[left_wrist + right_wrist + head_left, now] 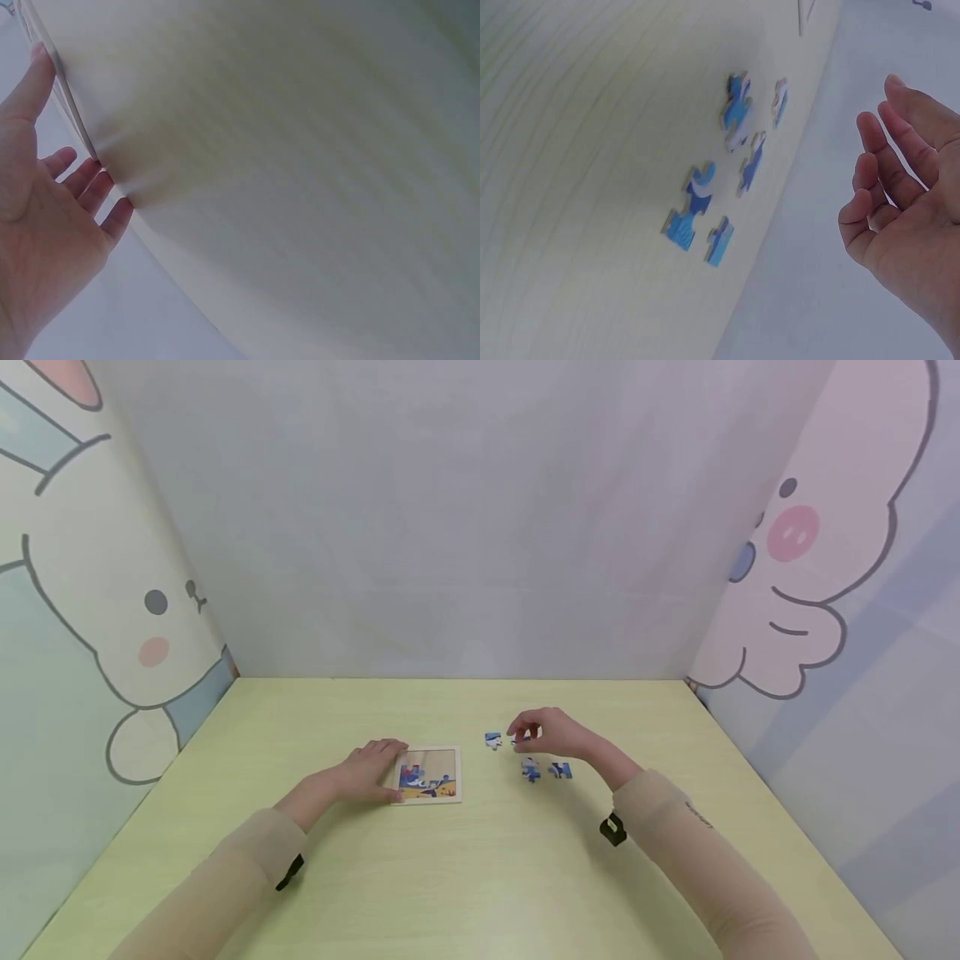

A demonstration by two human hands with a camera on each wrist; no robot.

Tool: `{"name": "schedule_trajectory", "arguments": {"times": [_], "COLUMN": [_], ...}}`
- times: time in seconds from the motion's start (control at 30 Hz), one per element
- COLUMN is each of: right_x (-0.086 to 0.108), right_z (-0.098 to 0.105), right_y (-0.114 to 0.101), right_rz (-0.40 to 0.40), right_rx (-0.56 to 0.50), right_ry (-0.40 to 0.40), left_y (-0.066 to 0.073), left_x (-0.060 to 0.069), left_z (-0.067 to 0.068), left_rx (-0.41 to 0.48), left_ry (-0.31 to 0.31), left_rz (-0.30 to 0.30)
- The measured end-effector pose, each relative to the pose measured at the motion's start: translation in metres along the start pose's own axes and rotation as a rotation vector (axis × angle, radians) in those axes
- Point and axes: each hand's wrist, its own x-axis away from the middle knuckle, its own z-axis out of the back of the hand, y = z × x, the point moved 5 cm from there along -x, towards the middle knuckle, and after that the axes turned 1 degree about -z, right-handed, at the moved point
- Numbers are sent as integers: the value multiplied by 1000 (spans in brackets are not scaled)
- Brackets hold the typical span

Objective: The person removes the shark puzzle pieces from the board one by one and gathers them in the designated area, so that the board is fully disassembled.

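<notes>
Setting: plain pale grey wall [480, 527] behind; light yellow-green, wood-grained table [465, 877] below. Right hand [551, 732]: above table; fingers loosely bent, gap from thumb to forefinger narrow in head view, nothing held in right wrist view. At fingertips: small, flat, blue-and-white jigsaw piece [516, 741], partly hidden, showing between thumb and forefinger in head view; long axis impossible to tell. Next outward, just left of same fingers: flat blue jigsaw piece with white patch [492, 740]. Toward person: mottled blue-and-grey jigsaw group [530, 769], long axis roughly toward person; beside it, farther right, dark-blue-and-white jigsaw piece [561, 770]. Right hand nearer than left to all loose pieces. Farther left, slightly nearer person: square, pale wooden puzzle tray [427, 802], near part filled with blue, white and orange pieces, far part bare. Left hand [367, 772]: at tray's left edge, touching; thumb at near corner, fingertips at far corner, spread wide, nothing picked up.
</notes>
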Motion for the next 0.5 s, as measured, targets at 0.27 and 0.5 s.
{"name": "schedule_trajectory", "arguments": {"times": [0.27,0.5], "right_x": [-8,-17], "right_z": [-1,-4], "right_y": [-25,-43], "right_rz": [9,8], "right_rx": [6,-12], "right_ry": [30,78], "left_y": [0,1], "left_x": [0,0], "left_z": [0,4], "left_rx": [-12,-5], "left_ry": [2,13], "left_rz": [-11,-26]}}
